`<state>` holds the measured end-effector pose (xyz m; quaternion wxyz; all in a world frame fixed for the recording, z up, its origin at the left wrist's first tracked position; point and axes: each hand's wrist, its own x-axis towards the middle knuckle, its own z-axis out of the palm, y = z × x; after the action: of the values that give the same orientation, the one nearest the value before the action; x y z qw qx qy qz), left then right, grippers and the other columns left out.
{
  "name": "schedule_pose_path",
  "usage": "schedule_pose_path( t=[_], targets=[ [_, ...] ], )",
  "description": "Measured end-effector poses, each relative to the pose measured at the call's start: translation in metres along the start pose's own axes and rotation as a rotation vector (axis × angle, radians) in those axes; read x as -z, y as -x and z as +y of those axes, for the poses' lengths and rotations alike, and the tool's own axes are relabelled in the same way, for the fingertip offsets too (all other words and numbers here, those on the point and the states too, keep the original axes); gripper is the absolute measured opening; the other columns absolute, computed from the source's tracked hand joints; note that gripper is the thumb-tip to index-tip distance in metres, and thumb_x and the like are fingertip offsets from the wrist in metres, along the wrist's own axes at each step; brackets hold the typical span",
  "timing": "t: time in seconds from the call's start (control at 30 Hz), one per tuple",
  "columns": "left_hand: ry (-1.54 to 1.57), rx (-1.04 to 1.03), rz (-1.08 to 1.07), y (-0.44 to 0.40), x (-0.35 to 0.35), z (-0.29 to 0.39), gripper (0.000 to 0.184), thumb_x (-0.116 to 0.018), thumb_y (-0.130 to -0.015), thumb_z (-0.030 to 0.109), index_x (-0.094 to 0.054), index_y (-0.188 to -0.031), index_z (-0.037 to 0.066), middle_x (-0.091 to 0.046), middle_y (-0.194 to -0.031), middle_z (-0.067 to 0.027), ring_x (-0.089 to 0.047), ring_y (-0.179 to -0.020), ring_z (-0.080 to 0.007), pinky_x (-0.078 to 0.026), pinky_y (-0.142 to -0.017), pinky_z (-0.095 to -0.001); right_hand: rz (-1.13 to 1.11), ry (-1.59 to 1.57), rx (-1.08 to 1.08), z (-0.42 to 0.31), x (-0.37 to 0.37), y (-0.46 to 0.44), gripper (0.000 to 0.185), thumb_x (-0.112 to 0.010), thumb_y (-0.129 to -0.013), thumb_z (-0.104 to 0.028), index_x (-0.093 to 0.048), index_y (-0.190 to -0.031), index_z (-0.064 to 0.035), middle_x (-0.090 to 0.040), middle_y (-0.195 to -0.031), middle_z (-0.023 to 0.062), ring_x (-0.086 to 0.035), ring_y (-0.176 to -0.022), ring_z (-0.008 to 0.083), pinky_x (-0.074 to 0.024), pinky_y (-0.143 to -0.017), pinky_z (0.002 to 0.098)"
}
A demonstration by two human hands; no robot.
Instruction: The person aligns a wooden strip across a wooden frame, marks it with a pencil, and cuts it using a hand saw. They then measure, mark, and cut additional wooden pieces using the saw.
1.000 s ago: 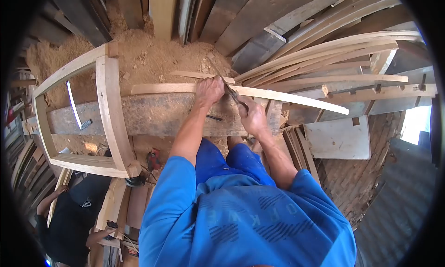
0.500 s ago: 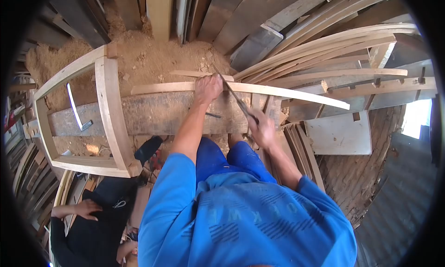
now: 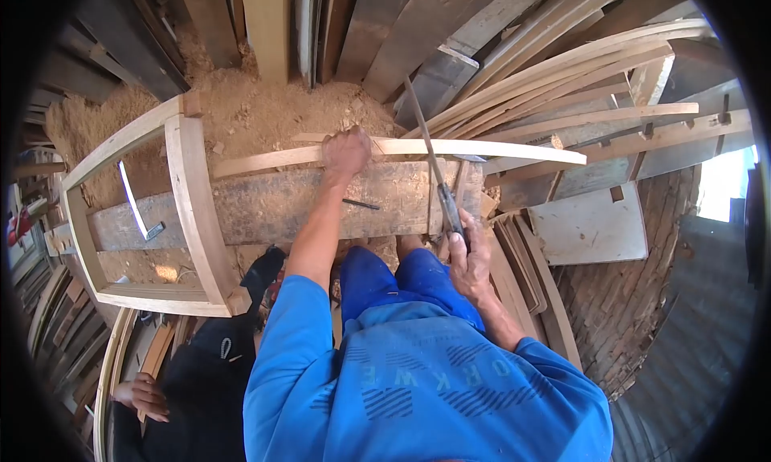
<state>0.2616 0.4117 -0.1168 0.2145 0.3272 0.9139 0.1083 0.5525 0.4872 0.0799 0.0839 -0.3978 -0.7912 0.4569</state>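
My left hand [image 3: 347, 152] is closed around a long, slightly curved pale wood strip [image 3: 474, 148] that lies across the back part of a worn wooden plank [image 3: 273, 201]. My right hand [image 3: 469, 257], nearer my body, grips the dark handle of a long narrow saw-like tool [image 3: 432, 153]. Its blade points away from me and crosses over the strip, to the right of my left hand. A short dark rod [image 3: 361, 204] lies on the plank just below my left hand.
A wooden frame [image 3: 193, 205] stands at the left, beside a square with a bright blade [image 3: 135, 205]. Curved strips [image 3: 562, 81] are stacked at the back right. Sawdust [image 3: 265, 117] covers the ground behind the plank. Another person in black [image 3: 201, 390] is at lower left.
My right hand has drawn back toward me and the blade has swung more upright, away from my left hand. My left hand and the strip have shifted left. The other person has moved.
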Motion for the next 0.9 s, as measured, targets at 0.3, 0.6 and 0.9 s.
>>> schedule_pose_path(
  t=[0.3, 0.6, 0.9],
  targets=[
    [0.014, 0.075, 0.072, -0.022, 0.052, -0.019, 0.043, -0.041, -0.107, 0.032, -0.074, -0.102, 0.005, -0.077, -0.092, -0.0243, -0.075, -0.088, -0.0405, -0.056, -0.087, -0.0530, -0.172, 0.234, 0.254, 0.065, 0.013, 0.066, 0.046, -0.057, -0.096, 0.001, -0.052, -0.141, -0.0004, -0.068, -0.117, 0.0238, -0.066, -0.108, 0.0413, -0.0508, -0.092, 0.0537],
    [0.003, 0.086, -0.069, -0.016, 0.074, -0.006, 0.045, -0.037, -0.108, 0.031, -0.073, -0.105, 0.003, -0.076, -0.092, -0.0254, -0.075, -0.090, -0.0417, -0.055, -0.091, -0.0563, -0.440, 0.600, 0.290, 0.116, -0.091, 0.030, 0.054, -0.065, -0.091, -0.021, -0.057, -0.143, -0.0086, -0.068, -0.105, 0.0167, -0.060, -0.104, 0.0378, -0.0410, -0.101, 0.0514],
    [0.020, 0.006, 0.045, -0.012, 0.082, 0.005, 0.043, -0.038, -0.107, 0.032, -0.071, -0.101, 0.004, -0.077, -0.094, -0.0241, -0.075, -0.090, -0.0416, -0.054, -0.094, -0.0555, 0.020, 0.712, 0.461, 0.033, -0.079, -0.211, 0.067, -0.071, -0.088, -0.022, -0.050, -0.150, -0.0104, -0.061, -0.143, 0.0204, -0.055, -0.126, 0.0422, -0.0384, -0.113, 0.0529]
  ],
)
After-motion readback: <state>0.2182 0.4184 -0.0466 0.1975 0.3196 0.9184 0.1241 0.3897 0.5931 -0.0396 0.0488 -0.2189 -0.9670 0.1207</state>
